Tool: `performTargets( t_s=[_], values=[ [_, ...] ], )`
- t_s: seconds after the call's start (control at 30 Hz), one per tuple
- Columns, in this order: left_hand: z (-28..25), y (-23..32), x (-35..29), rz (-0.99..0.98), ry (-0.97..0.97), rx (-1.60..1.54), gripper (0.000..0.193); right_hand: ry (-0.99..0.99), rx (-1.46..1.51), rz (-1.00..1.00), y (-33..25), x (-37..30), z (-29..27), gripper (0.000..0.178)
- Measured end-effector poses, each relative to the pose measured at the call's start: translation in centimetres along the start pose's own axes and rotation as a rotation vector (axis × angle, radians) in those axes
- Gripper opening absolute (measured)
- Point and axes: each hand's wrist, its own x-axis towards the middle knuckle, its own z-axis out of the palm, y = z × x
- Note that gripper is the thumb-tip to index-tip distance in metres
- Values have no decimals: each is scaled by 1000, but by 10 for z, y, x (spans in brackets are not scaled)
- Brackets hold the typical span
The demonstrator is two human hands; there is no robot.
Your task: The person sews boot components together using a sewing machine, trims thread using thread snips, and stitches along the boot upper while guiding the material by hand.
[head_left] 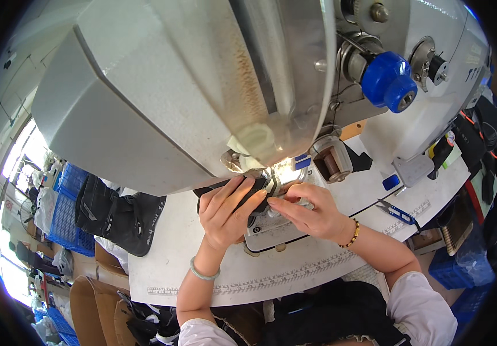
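A large white sewing machine (pixel 162 86) fills the upper middle, its lit needle area just beyond my fingertips. My left hand (pixel 225 212) grips a small black fabric piece (pixel 248 198), fingers on top and thumb along its near side. From the right, my right hand (pixel 312 213) pinches at the same piece's right edge, thumb and forefinger close together. Between the two hands, part of the piece lies under the machine's foot. My fingers hide much of it, and the needle itself cannot be made out.
Blue-handled thread snips (pixel 398 213) lie on the white table (pixel 202 265) at the right. Black sewn fabric pieces (pixel 122 216) hang over its left edge, near blue crates (pixel 66 213). Cardboard boxes (pixel 92 311) stand at lower left. A thread bobbin (pixel 332 163) sits beside the needle area.
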Motion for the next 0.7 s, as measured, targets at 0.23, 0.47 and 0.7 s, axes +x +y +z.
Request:
performTargets(
  t_s=[0.23, 0.47, 0.7],
  values=[
    [4, -3, -1, -21, 18, 16, 27, 0, -4, 71, -3, 3, 0, 36],
    [6, -6, -1, -19, 45, -12, 27, 13, -44, 50, -3, 4, 2, 39],
    [6, -7, 0, -30, 33, -14, 28, 41, -61, 56, -3, 4, 4, 36]
  ],
)
